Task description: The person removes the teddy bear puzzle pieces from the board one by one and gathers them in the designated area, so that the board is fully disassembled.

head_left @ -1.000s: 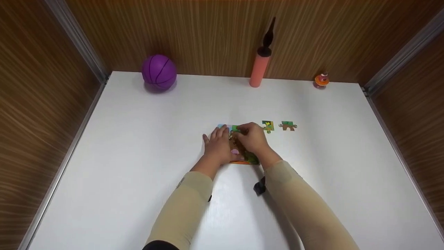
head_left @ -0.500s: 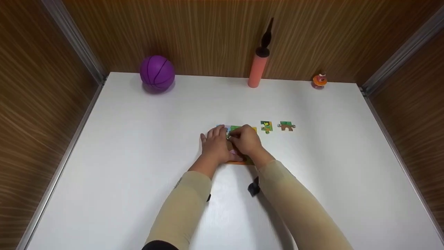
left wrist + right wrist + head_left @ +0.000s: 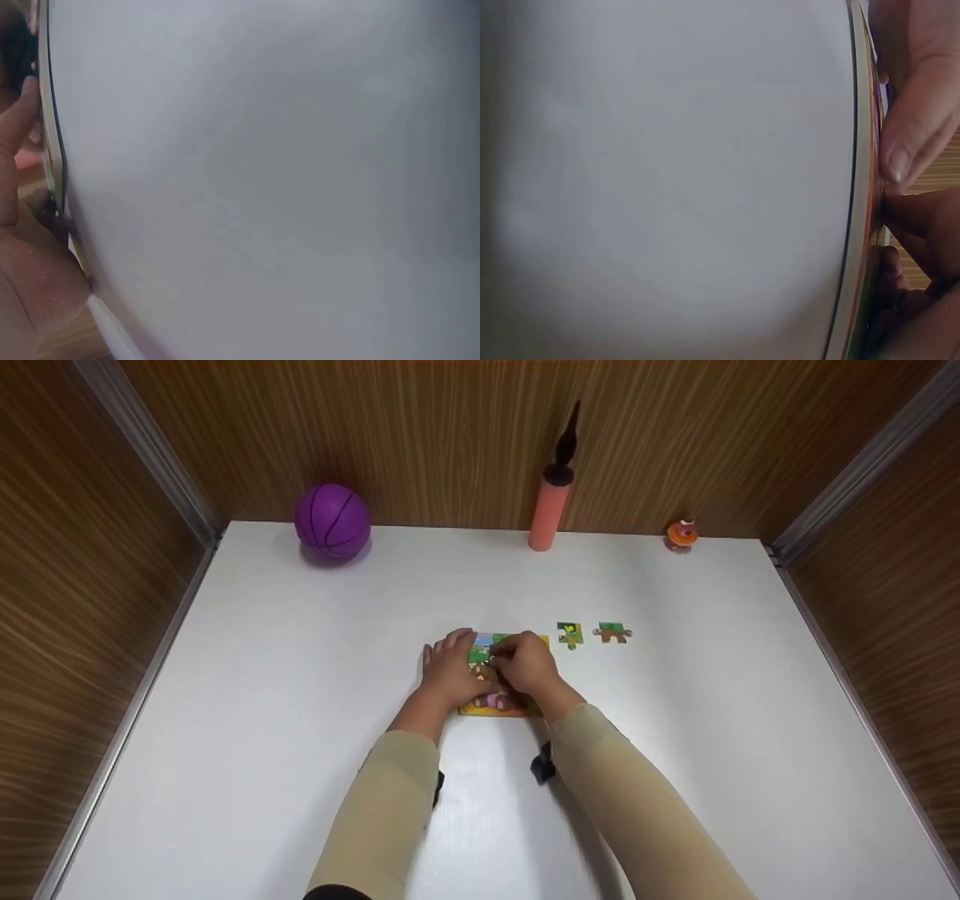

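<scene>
A colourful jigsaw puzzle [image 3: 480,709] lies flat on the white table, with a brown figure, green patches and a yellow-orange edge. My left hand [image 3: 450,671] rests along its left side, fingers spread and thumb lying over the picture. My right hand [image 3: 529,666] bends over the middle, its thumb and forefinger pinching a puzzle piece at the board; the fingers mostly hide that piece. In the right wrist view, the left thumb [image 3: 907,146] presses close beside the right hand's fingertips. Two loose pieces, a green-yellow puzzle piece [image 3: 570,635] and a brown-green puzzle piece [image 3: 613,632], lie to the right.
A purple ball [image 3: 332,523] stands at the back left of the table [image 3: 262,660]. Farther right are a pink hand pump [image 3: 549,514] with a black top and a small orange-and-pink toy [image 3: 682,534]. Wood-grain panels enclose the back and sides.
My left hand has slid left, uncovering more of the puzzle's left part. My right hand has moved slightly left and stays at the puzzle's middle. Both loose pieces stay put.
</scene>
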Demonstrator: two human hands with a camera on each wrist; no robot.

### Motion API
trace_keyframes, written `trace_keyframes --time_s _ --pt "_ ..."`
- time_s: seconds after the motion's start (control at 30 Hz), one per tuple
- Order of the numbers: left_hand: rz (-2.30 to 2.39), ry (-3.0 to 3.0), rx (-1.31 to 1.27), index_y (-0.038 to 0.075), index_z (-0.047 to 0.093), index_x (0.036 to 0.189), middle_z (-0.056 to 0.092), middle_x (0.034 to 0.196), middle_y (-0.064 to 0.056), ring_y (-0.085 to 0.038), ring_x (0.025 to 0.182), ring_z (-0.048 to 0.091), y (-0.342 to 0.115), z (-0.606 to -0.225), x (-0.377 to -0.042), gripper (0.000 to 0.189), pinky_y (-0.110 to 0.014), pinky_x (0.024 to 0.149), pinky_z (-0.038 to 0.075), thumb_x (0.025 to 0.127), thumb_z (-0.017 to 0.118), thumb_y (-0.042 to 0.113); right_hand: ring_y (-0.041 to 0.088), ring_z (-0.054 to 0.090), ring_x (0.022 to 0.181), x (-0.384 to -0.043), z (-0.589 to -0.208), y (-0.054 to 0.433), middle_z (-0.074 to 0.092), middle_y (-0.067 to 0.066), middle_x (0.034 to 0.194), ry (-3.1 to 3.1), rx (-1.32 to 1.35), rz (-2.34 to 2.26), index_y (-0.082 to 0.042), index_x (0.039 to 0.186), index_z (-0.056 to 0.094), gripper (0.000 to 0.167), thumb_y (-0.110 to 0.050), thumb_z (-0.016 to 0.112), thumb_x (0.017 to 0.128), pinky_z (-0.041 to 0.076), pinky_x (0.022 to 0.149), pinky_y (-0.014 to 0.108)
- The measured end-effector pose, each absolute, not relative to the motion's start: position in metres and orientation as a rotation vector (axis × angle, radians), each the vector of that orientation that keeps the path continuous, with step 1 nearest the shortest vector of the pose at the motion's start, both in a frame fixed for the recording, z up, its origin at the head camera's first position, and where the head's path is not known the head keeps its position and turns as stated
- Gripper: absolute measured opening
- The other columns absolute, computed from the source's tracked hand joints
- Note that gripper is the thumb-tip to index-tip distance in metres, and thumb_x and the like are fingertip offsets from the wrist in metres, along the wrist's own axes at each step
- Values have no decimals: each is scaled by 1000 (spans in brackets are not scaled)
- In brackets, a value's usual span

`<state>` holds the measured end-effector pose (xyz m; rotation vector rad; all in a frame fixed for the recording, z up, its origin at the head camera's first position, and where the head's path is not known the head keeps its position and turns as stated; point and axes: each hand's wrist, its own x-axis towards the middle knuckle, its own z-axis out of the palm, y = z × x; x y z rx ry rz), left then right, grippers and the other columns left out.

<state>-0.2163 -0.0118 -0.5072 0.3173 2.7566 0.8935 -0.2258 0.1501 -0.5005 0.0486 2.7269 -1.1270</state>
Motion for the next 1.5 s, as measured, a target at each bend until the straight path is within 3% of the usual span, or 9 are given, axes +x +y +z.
trace_keyframes --time_s 0.23,0.53,1.13,1.5 --pt "886 2788 291 8 38 164 35 167 -10 -31 153 29 -19 -513 -220 108 -47 128 17 80 91 51 25 63 117 -225 -501 147 67 9 121 2674 136 -1186 -8 119 77 20 -14 73 100 52 108 42" --pt "881 2807 277 9 40 163 37 166 -9 -31 151 31 -16 -511 -219 107 -46 126 21 79 92 51 26 64 115 -227 -499 148 71 9 119 2652 201 -1237 -7 117 79 20 -12 76 98 54 106 41" --pt "870 2812 284 11 43 161 37 165 -9 -30 152 31 -20 -512 -218 103 -47 127 18 80 91 52 25 62 106 -221 -504 147 66 8 114 2724 106 -1212 -6 116 74 18 -11 72 99 55 97 40" --pt "865 2793 276 13 40 163 32 169 -7 -29 154 26 -19 -512 -218 107 -47 128 15 79 91 57 26 64 108 -220 -507 153 64 12 115 2814 -30 -1188 -2 114 74 16 -10 67 103 54 101 41"
